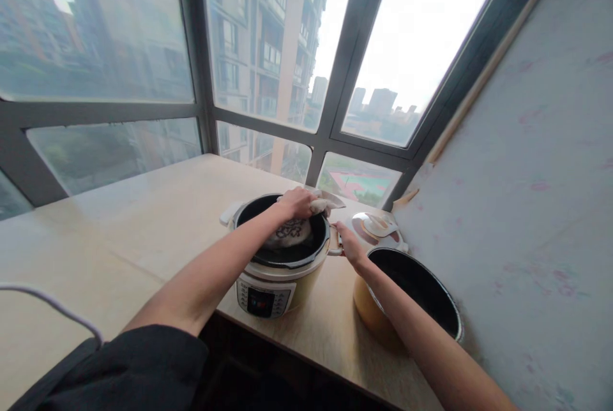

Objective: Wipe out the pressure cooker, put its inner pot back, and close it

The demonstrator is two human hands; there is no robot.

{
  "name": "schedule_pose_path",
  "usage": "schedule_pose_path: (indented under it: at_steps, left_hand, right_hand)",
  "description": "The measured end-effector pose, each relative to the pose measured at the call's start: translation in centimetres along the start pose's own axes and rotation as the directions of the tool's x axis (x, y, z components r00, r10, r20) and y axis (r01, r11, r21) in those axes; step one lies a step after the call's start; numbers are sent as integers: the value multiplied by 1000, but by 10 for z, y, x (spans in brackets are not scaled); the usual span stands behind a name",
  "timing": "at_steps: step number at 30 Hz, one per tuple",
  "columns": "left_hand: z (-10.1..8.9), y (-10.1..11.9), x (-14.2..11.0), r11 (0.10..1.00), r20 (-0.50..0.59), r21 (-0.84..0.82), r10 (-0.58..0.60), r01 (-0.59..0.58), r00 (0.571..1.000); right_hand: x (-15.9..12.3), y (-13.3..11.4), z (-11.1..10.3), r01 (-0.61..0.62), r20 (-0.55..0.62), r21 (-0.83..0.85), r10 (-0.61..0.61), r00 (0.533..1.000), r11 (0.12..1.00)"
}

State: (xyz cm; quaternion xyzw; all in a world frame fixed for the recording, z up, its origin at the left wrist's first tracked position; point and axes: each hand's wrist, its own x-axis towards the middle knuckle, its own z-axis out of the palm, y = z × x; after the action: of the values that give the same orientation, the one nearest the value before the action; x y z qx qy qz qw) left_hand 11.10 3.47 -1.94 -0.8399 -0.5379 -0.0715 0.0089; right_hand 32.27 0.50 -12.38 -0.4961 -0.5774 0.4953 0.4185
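A white electric pressure cooker [278, 293] with a dark front panel stands lidless near the counter's front edge. At the far right of its rim, my left hand [299, 202] is closed on a pale cloth [322, 205]. A patterned part of this cloth hangs down inside the cooker's dark cavity. My right hand [350, 246] grips the cooker's right side handle [334, 244]; its fingers are partly hidden. Right of the cooker sits a removed inner pot [414, 290], dark inside and golden outside, partly covered by my right forearm.
The cooker's lid [373, 227] lies behind the inner pot, close to the papered wall [536, 207]. Framed windows [268, 47] border the back of the pale counter [158, 207]. A white cord [52, 302] curves in at the left. The counter drops off at its front edge.
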Motion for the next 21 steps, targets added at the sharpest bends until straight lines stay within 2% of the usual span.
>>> schedule_pose_path:
  at_steps: [5, 8, 10, 14, 21]
  left_hand:
    - [-16, -34, -18, 988, 31, 91, -130, 127, 991]
    - [-27, -47, -31, 971, 61, 135, -205, 196, 977]
    - [-32, -51, -36, 959, 78, 166, -246, 231, 966]
    - [-37, -56, -46, 933, 104, 215, -315, 288, 943]
    - [-44, -65, -82, 922, 136, 224, -350, 315, 927]
  right_hand:
    - [-1, 3, 2, -98, -58, 16, 99, 993, 995]
    - [-3, 1, 3, -50, -78, 20, 51, 996, 999]
    - [-5, -2, 4, -47, -84, 31, 49, 995, 998]
    - [-12, -13, 8, -150, -105, 46, 154, 983, 988]
    - [-21, -27, 13, -213, -174, 76, 223, 959, 974]
